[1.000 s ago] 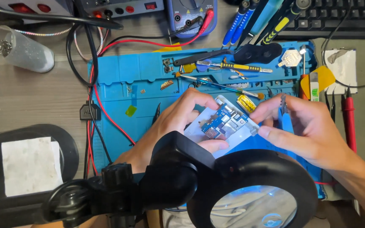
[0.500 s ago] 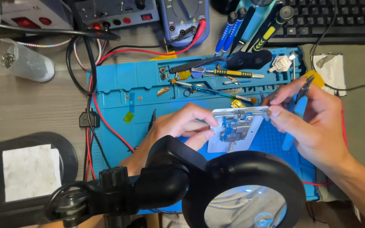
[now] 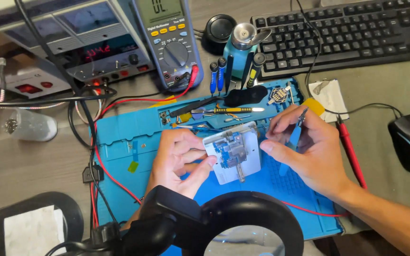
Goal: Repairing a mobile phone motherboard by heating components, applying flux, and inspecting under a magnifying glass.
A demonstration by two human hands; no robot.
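Two hands meet at the white board holder (image 3: 233, 154) in the middle of the blue mat (image 3: 119, 137) on the desk. Left hand (image 3: 179, 161) closes its fingers on the holder's left edge; right hand (image 3: 309, 151) pinches blue tweezers (image 3: 294, 137) just beside it.

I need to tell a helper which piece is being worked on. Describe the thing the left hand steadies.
On the blue work mat, between the left hand and right hand, lies a white holder plate. Unlike the loose tools behind it, it carries a small metal-clamped circuit board.
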